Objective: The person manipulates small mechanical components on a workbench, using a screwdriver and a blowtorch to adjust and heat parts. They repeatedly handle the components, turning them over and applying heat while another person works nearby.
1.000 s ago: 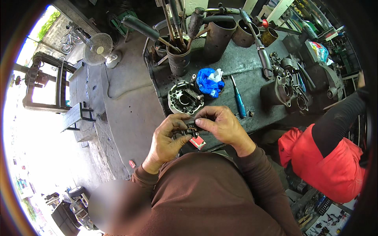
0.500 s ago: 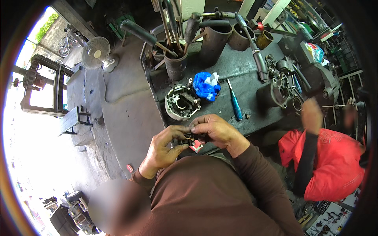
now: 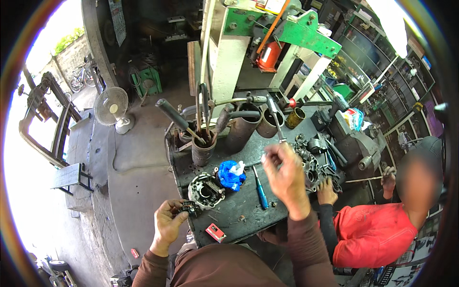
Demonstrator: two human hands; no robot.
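Between the thumb and fingers of my left hand point(image 3: 167, 224) is a small black part with metal contacts point(image 3: 190, 207), held at the bench's left edge. Just beyond it lies a round metal housing point(image 3: 206, 190) with an open centre. My right hand point(image 3: 288, 182) is raised over the bench, right of a blue-handled screwdriver point(image 3: 261, 192). Its thumb and fingertips are drawn together; a pale spot shows at the thumb, too small to name. A blue plastic bag with white paper point(image 3: 231, 176) sits beside the housing. Nearer me is a small red box point(image 3: 215, 232).
Metal cylinders point(image 3: 242, 128) and a can of hammers and bars point(image 3: 204, 152) stand along the bench's back. A co-worker in a red shirt point(image 3: 375, 234) reaches to a metal casing point(image 3: 311, 173) at the right. A fan point(image 3: 111, 106) stands at the left.
My hands, together on the black part before, are apart. The right has moved away up and to the right; the left keeps the part. My view has tilted up, uncovering the red box.
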